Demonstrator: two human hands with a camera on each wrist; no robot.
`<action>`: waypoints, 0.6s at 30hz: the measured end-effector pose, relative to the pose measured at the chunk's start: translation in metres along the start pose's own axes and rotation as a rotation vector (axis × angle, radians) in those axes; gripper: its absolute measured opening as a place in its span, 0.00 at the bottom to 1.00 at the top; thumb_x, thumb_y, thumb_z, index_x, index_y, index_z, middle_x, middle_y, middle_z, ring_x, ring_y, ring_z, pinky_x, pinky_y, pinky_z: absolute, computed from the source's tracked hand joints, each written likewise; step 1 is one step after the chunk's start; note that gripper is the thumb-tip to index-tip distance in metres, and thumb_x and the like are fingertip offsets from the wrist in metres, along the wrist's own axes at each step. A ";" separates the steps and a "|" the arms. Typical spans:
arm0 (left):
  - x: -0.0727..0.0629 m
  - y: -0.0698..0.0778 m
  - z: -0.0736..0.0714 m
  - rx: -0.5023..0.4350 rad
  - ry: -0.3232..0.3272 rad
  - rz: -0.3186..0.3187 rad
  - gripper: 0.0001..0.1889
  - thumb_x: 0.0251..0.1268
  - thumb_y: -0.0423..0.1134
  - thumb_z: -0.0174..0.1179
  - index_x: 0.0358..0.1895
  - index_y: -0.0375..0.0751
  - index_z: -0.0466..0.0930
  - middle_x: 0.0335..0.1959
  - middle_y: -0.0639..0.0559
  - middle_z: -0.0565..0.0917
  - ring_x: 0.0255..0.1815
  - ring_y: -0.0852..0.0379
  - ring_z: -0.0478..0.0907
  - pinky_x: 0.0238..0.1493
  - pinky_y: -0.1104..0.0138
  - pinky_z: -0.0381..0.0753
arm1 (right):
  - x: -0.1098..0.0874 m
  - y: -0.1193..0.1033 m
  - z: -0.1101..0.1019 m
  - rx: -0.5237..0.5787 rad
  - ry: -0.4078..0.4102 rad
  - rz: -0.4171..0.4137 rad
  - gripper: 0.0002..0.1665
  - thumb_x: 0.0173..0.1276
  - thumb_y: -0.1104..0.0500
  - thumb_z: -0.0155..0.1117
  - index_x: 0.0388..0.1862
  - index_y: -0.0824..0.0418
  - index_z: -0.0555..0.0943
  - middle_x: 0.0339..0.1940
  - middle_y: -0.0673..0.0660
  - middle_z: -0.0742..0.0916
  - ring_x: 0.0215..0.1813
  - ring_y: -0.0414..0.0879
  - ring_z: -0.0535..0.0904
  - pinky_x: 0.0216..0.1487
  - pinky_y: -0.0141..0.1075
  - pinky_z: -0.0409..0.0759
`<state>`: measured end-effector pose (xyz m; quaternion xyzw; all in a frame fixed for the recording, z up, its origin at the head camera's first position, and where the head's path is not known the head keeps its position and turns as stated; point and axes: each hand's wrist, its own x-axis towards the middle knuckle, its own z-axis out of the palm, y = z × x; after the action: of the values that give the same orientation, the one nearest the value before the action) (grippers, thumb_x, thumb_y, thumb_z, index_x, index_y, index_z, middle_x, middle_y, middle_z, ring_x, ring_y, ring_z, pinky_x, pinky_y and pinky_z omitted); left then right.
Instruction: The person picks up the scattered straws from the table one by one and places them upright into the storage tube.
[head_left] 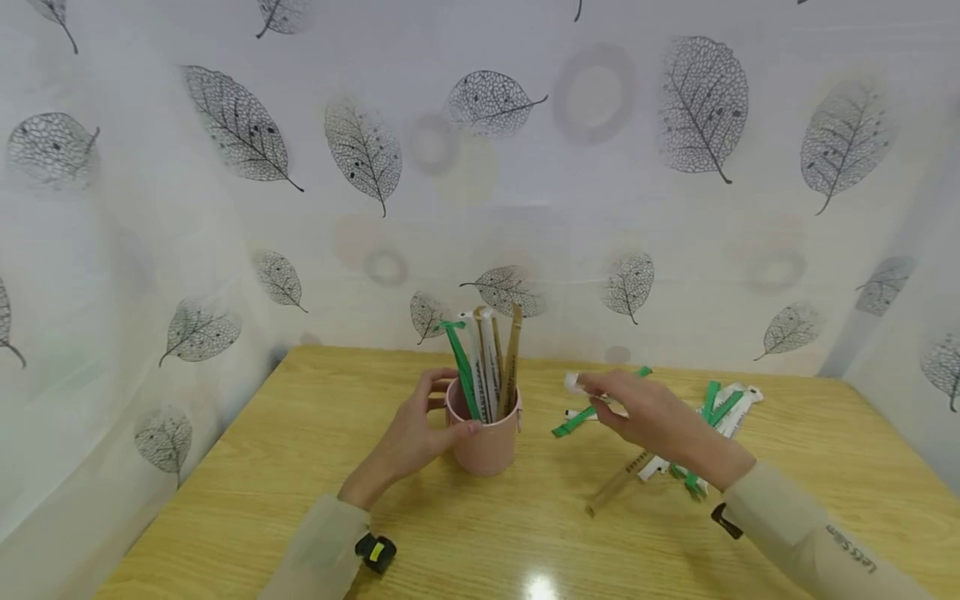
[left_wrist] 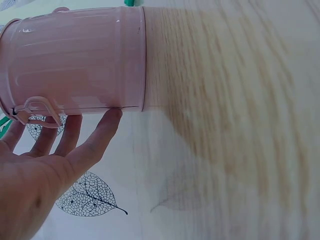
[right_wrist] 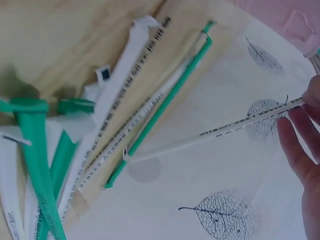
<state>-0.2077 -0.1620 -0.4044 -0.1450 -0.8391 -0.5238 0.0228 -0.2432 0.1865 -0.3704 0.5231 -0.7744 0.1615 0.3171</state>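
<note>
A small pink pail stands upright on the table, with paper-wrapped straws in green, white and brown rising out of it. My left hand grips the pail from its left side, thumb by the front rim. Seen from the left wrist, its fingertips touch the pail's wall beside a small wire handle. To the right of the pail, my right hand pinches one end of a white wrapped straw, held over the loose straws.
Under and beside the right hand lie loose wrapped straws: a green one, a brown one and a crossed green and white heap. A pale leaf-print sheet hangs behind the wooden table.
</note>
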 end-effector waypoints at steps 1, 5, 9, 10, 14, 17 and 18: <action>0.000 0.000 0.000 0.000 -0.001 0.001 0.38 0.60 0.49 0.72 0.72 0.54 0.63 0.68 0.42 0.75 0.65 0.39 0.77 0.64 0.46 0.80 | 0.002 0.001 -0.003 0.001 0.016 0.015 0.27 0.84 0.48 0.42 0.61 0.66 0.79 0.42 0.55 0.88 0.39 0.44 0.87 0.36 0.30 0.85; 0.000 0.000 0.000 0.001 -0.005 0.006 0.39 0.61 0.49 0.72 0.72 0.54 0.62 0.68 0.42 0.75 0.65 0.39 0.77 0.64 0.46 0.81 | 0.009 0.007 -0.010 0.026 0.128 0.027 0.27 0.83 0.51 0.49 0.69 0.68 0.74 0.42 0.56 0.89 0.38 0.46 0.88 0.38 0.32 0.86; 0.001 0.001 0.000 -0.001 -0.003 0.001 0.39 0.60 0.48 0.73 0.72 0.54 0.62 0.68 0.43 0.75 0.65 0.39 0.77 0.65 0.46 0.80 | 0.016 0.012 -0.015 0.069 0.229 0.007 0.26 0.81 0.54 0.53 0.67 0.71 0.76 0.40 0.58 0.89 0.38 0.47 0.87 0.39 0.30 0.87; 0.000 0.001 0.000 -0.002 -0.001 -0.002 0.39 0.60 0.48 0.73 0.72 0.54 0.63 0.68 0.43 0.75 0.65 0.39 0.77 0.65 0.47 0.80 | 0.017 0.014 -0.017 0.074 0.249 0.005 0.25 0.81 0.54 0.54 0.66 0.71 0.77 0.40 0.58 0.89 0.38 0.47 0.87 0.39 0.29 0.87; 0.000 0.002 -0.001 -0.005 -0.002 -0.006 0.39 0.60 0.48 0.73 0.72 0.54 0.63 0.68 0.43 0.74 0.66 0.39 0.77 0.65 0.47 0.80 | 0.022 0.017 -0.021 0.118 0.314 0.039 0.24 0.79 0.52 0.57 0.59 0.71 0.81 0.40 0.59 0.89 0.41 0.44 0.86 0.41 0.25 0.86; 0.000 0.002 -0.001 -0.009 -0.001 -0.006 0.39 0.60 0.48 0.73 0.72 0.54 0.63 0.68 0.43 0.74 0.66 0.39 0.77 0.65 0.46 0.80 | 0.027 0.017 -0.025 0.197 0.365 0.094 0.20 0.74 0.58 0.62 0.56 0.72 0.83 0.37 0.61 0.89 0.42 0.40 0.85 0.42 0.23 0.85; 0.000 0.002 -0.001 -0.009 0.000 -0.006 0.38 0.60 0.48 0.73 0.72 0.55 0.63 0.68 0.43 0.74 0.66 0.39 0.77 0.65 0.46 0.80 | 0.029 0.016 -0.027 0.232 0.379 0.117 0.18 0.71 0.62 0.64 0.56 0.73 0.83 0.37 0.61 0.89 0.42 0.39 0.85 0.43 0.22 0.85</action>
<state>-0.2071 -0.1620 -0.4029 -0.1424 -0.8371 -0.5278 0.0206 -0.2565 0.1879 -0.3301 0.4709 -0.7062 0.3628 0.3846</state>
